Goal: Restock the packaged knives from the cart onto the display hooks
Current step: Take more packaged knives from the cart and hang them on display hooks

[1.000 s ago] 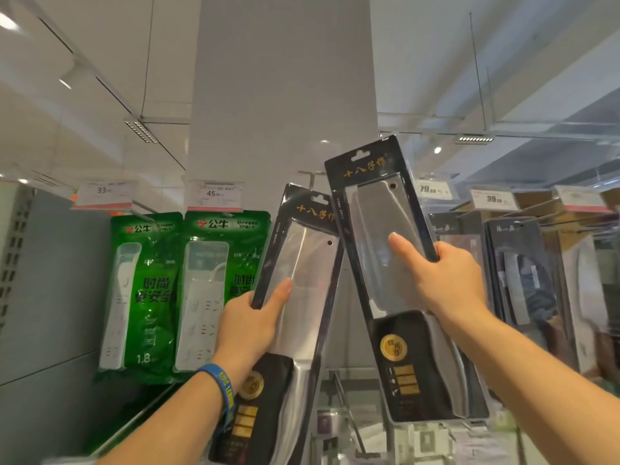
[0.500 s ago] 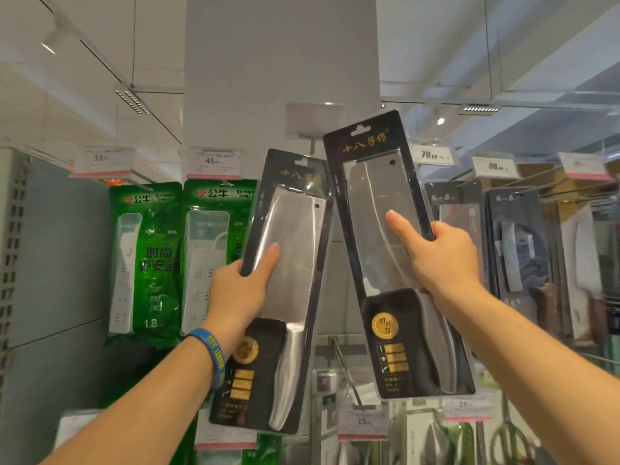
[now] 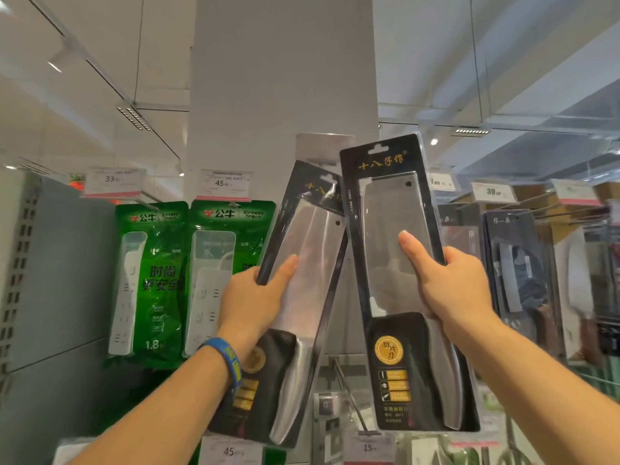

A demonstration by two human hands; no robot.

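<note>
I hold two black-carded cleaver packs up in front of a white pillar. My left hand [image 3: 253, 297] grips the left pack [image 3: 308, 263] by its left edge, thumb across the blade window; this pack tilts right. My right hand [image 3: 446, 286] grips the right pack [image 3: 389, 203] by its right edge, thumb on the blade window. The top of the right pack overlaps the left one's upper corner. A blank price-tag holder [image 3: 323, 146] on a display hook shows just above the left pack. The hook's rod is hidden behind the packs.
Green power-strip packs [image 3: 151, 280] hang at left under price tags 33 and 45 [image 3: 223, 184]. More packaged knives [image 3: 516, 263] hang on hooks at right. A grey perforated upright [image 3: 20, 263] stands far left. Lower hooks with tags 45 and 15 [image 3: 367, 448] sit below.
The view tipped down a little, so both packs sit lower in frame. The left pack rose toward the blank tag holder, its top now tucked behind the right pack's edge.
</note>
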